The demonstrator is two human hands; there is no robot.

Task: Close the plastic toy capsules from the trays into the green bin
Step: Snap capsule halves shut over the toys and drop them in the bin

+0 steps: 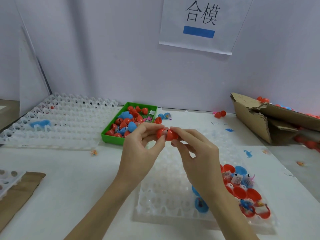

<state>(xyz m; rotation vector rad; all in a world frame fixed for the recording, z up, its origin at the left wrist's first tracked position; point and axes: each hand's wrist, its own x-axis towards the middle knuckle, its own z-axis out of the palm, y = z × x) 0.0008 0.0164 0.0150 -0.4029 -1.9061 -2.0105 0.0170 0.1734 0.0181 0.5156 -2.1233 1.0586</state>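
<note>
A red capsule is held in the air between both hands, its two halves nearly together with a small gap at the seam. My left hand pinches its left half and my right hand pinches its right half. Behind them stands the green bin, holding several closed red and blue capsules. Under my hands lies a white tray; its right part holds several open red and blue capsule halves with small toys.
A stack of white trays lies at the left, with a blue piece on it. A torn cardboard box with capsules sits at the right. Loose capsules and tiny toys are scattered on the white table. Brown paper lies near left.
</note>
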